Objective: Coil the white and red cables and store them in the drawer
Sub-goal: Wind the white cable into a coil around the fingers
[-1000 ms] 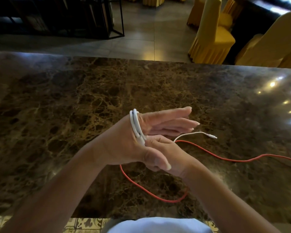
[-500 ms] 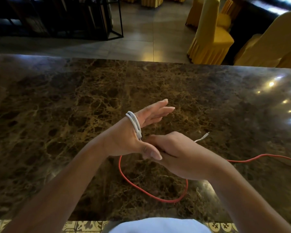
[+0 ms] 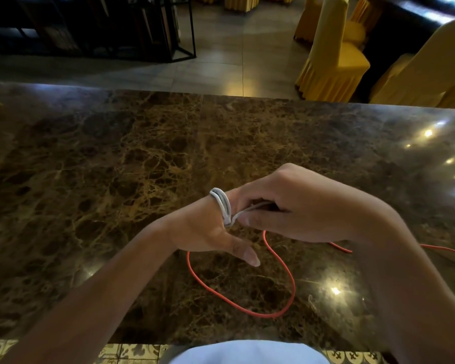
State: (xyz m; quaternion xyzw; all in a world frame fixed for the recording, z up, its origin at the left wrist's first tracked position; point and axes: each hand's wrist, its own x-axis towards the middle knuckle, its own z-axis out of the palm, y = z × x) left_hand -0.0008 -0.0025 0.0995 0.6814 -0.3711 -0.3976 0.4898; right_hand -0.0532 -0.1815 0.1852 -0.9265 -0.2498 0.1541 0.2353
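We see the left hand (image 3: 208, 229) held over the marble table (image 3: 116, 158), back of the hand toward us, with the white cable (image 3: 222, 206) wound in several loops round it where the fingers begin. The thumb points down and toward us, straight and free. The rest of the left fingers lie behind the right hand, so we cannot tell how they are set, though nothing shows them curled round the cable.

The right hand (image 3: 294, 206) sits just beside the left, touching it, its fingers curled. Thumb and fingers pinch the loose end of the white cable, which runs as a short strand from the bottom of the loops into the grip. The cable's tip is hidden inside the hand.

The red cable (image 3: 247, 310) lies on the table below both hands, untouched. It makes one open loop near the table's near edge, passes under the right wrist and runs off to the right edge of the view.

Bright lamp reflections dot the table at the right. Beyond the far edge we see a tiled floor, yellow-covered chairs (image 3: 334, 51) at the upper right and a dark metal-framed rack (image 3: 142, 27) at the upper left. A white garment (image 3: 247, 353) shows at the bottom edge.
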